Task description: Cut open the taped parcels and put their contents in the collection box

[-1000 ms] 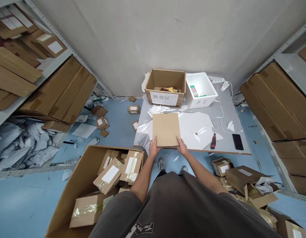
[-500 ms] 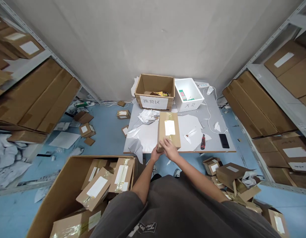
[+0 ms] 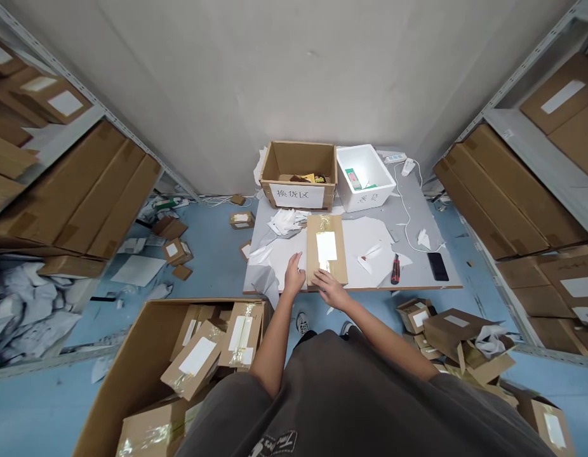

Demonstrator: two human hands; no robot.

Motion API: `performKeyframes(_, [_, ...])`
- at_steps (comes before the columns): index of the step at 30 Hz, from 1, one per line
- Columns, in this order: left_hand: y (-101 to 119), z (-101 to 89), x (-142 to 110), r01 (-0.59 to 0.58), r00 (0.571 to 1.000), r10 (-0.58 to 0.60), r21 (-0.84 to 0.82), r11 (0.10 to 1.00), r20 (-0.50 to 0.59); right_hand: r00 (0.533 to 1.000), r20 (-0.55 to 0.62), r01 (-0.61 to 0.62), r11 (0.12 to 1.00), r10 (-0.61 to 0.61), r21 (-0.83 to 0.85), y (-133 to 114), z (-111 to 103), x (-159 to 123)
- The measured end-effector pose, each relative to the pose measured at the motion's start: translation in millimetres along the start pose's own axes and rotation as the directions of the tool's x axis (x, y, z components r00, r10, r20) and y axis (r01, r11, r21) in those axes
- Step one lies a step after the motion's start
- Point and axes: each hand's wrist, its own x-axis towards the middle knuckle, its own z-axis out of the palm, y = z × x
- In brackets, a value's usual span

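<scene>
A taped cardboard box (image 3: 339,257) with a white label lies on the table in front of me. Across its near end rests my right hand (image 3: 331,287), fingers stretched over the top, not wrapped around it. My left hand (image 3: 294,274) is just left of the box with the thumb and fingers apart, holding nothing. On the table to the right are a red and black utility knife (image 3: 395,270) and a torn white scrap (image 3: 369,258). Behind the box, crumpled white paper (image 3: 285,221) is piled.
At the table's back stand an open carton (image 3: 296,195) and a white foam box (image 3: 365,202). A black phone (image 3: 437,266) lies at right. A big carton (image 3: 117,374) of parcels is at lower left, opened boxes (image 3: 451,333) at lower right. Loaded shelves flank both sides.
My left hand has let go of the box's near edge and moved left and up beside it. The right hand now lies flatter on top. The view has shifted slightly.
</scene>
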Motion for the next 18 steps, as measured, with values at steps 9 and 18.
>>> performKeyframes(9, [69.8, -1.2, 49.7, -0.361, 0.911, 0.257, 0.321, 0.876, 0.323, 0.931, -0.286, -0.23, 0.973, 0.226, 0.022, 24.9, -49.1, -57.1])
performKeyframes(18, [73.7, 14.5, 41.3, -0.22, 0.968, 0.13, 0.482, 0.848, 0.213, 0.737, -0.351, -0.634, 0.771, 0.578, -0.062, 112.3, -100.8, -146.5])
